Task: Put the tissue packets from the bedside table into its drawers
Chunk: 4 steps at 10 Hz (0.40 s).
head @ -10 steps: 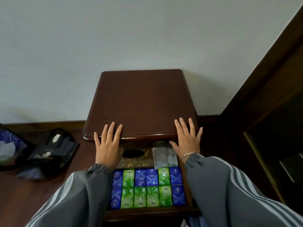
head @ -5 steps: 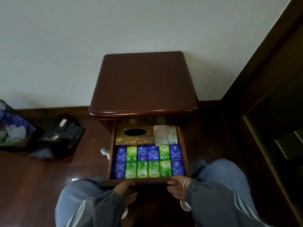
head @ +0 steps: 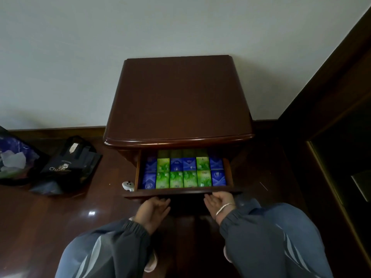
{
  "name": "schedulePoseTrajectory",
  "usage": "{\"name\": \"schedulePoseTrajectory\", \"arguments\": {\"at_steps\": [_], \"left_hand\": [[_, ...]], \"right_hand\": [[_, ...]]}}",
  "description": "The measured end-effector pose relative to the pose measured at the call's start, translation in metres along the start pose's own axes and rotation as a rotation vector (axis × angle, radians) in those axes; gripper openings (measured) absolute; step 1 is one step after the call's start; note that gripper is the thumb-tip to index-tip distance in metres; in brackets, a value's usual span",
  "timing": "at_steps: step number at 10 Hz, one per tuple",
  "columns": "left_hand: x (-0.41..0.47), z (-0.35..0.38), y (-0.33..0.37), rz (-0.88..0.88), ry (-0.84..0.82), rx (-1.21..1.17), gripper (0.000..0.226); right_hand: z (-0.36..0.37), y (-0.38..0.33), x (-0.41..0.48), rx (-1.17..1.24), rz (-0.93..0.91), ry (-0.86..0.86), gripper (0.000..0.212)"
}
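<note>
- The drawer [head: 180,192] sits further in than half a second ago, its back part now under the bedside table [head: 178,101] top.
- The tissue packets [head: 183,171] fill it in blue and green rows; closing it looks like the last step.
- The left hand [head: 152,209] and right hand [head: 218,201] reach palm-up under the drawer front, fingers loosely straight; whether they touch it cannot be told.

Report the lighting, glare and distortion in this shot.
Head view: dim, even light; a small glare spot on the glossy floor; back-row tissue packets shadowed under the table top; wide-angle lens slants the wooden frame at right.
</note>
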<state>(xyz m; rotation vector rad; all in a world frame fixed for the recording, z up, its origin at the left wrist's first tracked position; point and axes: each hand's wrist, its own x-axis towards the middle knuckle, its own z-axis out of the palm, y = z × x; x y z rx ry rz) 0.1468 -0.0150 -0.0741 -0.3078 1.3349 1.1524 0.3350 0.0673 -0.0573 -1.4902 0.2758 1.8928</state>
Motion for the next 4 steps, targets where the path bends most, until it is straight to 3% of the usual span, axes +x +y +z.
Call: {"name": "schedulePoseTrajectory", "arguments": {"at_steps": [1,2,3,4], "left_hand": [[0.026,0.025,0.034,0.114,-0.065,0.076,0.069],[0.048,0.033,0.064,0.255,-0.026,0.124,0.076],[0.047,0.03,0.081,0.273,-0.059,0.204,0.072],[0.028,0.005,0.083,0.298,0.031,0.276,0.06]], "right_hand": [[0.039,-0.019,0.021,0.038,-0.037,-0.041,0.027],[0.063,-0.046,0.042,0.025,-0.068,-0.104,0.03],[0.066,-0.063,0.047,-0.111,-0.073,-0.136,0.033],[0.044,-0.066,0.027,-0.363,-0.142,-0.136,0.053]]}}
